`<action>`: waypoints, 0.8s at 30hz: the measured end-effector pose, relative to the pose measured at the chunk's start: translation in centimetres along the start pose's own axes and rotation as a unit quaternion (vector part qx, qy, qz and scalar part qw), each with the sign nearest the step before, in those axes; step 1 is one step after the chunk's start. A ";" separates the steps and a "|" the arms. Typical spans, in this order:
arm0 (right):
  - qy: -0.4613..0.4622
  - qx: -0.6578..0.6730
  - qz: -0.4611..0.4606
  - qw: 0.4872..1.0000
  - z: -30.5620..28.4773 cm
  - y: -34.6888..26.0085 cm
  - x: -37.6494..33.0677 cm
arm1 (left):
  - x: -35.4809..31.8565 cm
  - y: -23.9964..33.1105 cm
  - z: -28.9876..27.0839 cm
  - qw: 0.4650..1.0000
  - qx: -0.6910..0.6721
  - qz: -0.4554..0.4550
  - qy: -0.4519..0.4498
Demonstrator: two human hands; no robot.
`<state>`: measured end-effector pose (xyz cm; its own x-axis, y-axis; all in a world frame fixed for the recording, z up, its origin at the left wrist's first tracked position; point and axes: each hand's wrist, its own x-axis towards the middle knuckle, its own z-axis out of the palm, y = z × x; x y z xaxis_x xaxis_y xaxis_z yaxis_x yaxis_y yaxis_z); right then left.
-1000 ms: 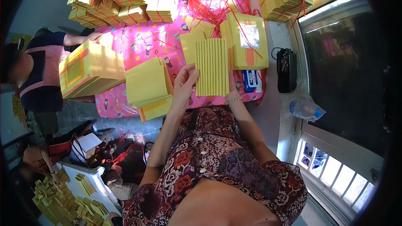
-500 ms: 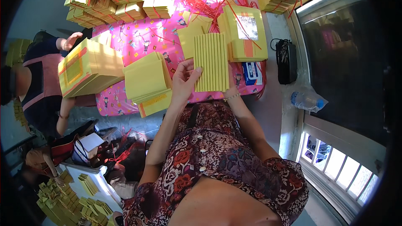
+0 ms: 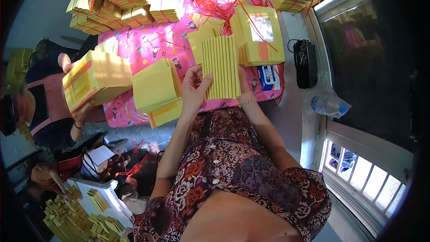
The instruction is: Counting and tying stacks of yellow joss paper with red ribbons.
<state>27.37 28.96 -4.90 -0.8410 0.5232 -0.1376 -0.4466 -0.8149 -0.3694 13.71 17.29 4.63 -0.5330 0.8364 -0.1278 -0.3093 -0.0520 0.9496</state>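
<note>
Upright before me is a stack of yellow paper envelopes point(image 3: 221, 67), its folded edges facing me as a row of ribs. My left hand point(image 3: 195, 86) grips its left side, thumb in front and fingers closed behind. At the right side my right hand point(image 3: 245, 86) clasps the stack, its fingers partly hidden. Left of my hands a slanting pile of yellow envelopes point(image 3: 156, 85) lies at the table edge. More loose yellow envelopes point(image 3: 204, 36) lie just beyond the held stack. A larger pile with a white label point(image 3: 261, 29) stands to the right.
A pink patterned cloth point(image 3: 154, 47) covers the table; bundles tied with red string point(image 3: 165, 2) fill its far side. At left a co-worker's hands point(image 3: 83, 112) hold a big envelope block point(image 3: 96, 78). A black pouch point(image 3: 305, 65) and plastic bottle point(image 3: 330, 106) sit by the window.
The stack in my hands has shifted slightly left in the picture, and my hands still hold it. At the left, the co-worker's hands have come onto the big envelope block.
</note>
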 end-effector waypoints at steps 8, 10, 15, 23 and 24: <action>-0.027 -0.006 0.013 1.000 -0.8 -0.1 0.3 | -0.1 -0.2 0.5 1.000 0.017 0.010 0.004; -0.027 -0.002 0.016 0.999 -0.8 -0.1 0.4 | 0.0 -0.2 0.5 1.000 0.019 0.001 0.005; -0.029 -0.006 0.023 0.999 -0.9 -0.4 0.7 | 0.2 -0.3 0.6 1.000 0.015 -0.004 0.005; -0.037 0.010 0.041 0.998 -1.0 -0.5 0.9 | 0.0 0.3 1.0 0.998 0.064 0.008 0.003; -0.043 0.012 0.042 0.998 -1.2 -0.5 0.9 | 0.0 0.3 1.1 0.998 0.067 0.000 0.007</action>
<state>27.18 30.16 -5.91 -0.8983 0.4305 -0.0875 -0.3798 -0.8612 -0.3378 14.43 17.89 5.26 -0.5443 0.8285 -0.1315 -0.2021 0.0226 0.9791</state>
